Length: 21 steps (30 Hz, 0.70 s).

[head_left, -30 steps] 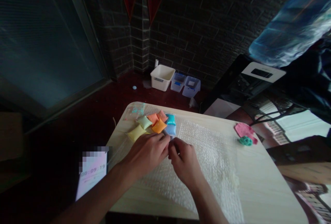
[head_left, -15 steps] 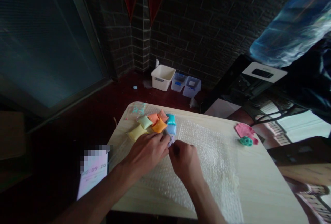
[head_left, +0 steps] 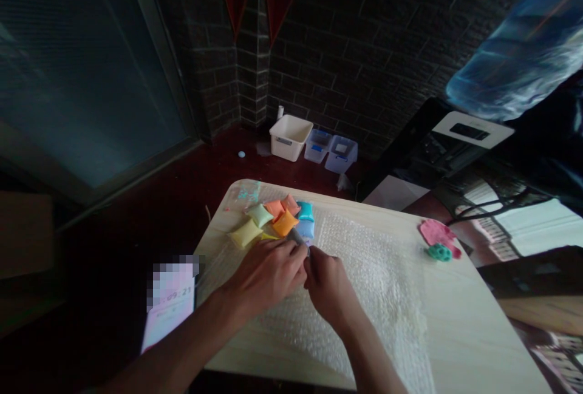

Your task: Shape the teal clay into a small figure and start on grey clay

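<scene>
My left hand [head_left: 277,266] and my right hand [head_left: 323,278] meet above the bubble wrap [head_left: 364,266], both with fingers closed. A narrow grey packet [head_left: 298,238] sticks out from between them, and its lower part is hidden by my fingers. Just beyond my hands lie several small plump packets: an orange packet [head_left: 285,223], a yellow packet [head_left: 246,234], a pale green packet [head_left: 259,215], a teal packet [head_left: 305,210] and a light blue packet [head_left: 305,228]. A purple bit shows by my right hand.
Flattened pink clay [head_left: 436,233] and a green clay lump [head_left: 439,252] rest at the right of the wooden table [head_left: 469,303]. A phone [head_left: 170,306] showing a timer is at the left. On the floor stand a white bin [head_left: 286,145] and two clear boxes.
The grey packet shows more between my hands, which stay close together. The whole view has shifted slightly, and the timer has advanced by a second.
</scene>
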Each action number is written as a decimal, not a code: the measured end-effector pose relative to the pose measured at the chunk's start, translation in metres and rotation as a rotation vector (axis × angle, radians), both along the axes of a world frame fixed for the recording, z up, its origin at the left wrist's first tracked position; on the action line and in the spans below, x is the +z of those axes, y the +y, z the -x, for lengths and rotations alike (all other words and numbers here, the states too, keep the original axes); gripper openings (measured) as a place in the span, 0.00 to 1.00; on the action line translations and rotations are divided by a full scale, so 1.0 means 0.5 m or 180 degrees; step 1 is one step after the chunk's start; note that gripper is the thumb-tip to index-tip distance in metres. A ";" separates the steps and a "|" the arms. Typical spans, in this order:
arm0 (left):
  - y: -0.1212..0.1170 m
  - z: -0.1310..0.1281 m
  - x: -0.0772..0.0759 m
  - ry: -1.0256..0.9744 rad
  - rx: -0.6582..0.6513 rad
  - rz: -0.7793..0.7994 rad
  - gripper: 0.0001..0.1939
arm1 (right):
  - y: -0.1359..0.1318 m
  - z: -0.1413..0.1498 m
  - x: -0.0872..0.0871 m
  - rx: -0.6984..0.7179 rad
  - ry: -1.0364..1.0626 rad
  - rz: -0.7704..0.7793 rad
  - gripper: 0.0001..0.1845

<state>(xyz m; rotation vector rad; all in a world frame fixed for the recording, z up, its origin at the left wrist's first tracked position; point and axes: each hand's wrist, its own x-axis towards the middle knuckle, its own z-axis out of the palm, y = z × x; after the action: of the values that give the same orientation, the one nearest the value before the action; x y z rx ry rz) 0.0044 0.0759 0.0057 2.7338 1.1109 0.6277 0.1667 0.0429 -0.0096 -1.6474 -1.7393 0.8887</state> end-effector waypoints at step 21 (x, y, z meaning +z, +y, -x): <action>0.031 0.057 0.003 -0.0300 -0.0594 0.1004 0.26 | 0.007 -0.043 -0.006 0.0446 0.1193 0.0415 0.12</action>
<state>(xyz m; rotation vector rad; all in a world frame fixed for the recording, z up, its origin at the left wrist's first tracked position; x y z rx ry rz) -0.0241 0.0914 0.0070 2.4718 0.8395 0.5007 0.1883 0.0464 -0.0126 -1.3401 -1.5738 1.3080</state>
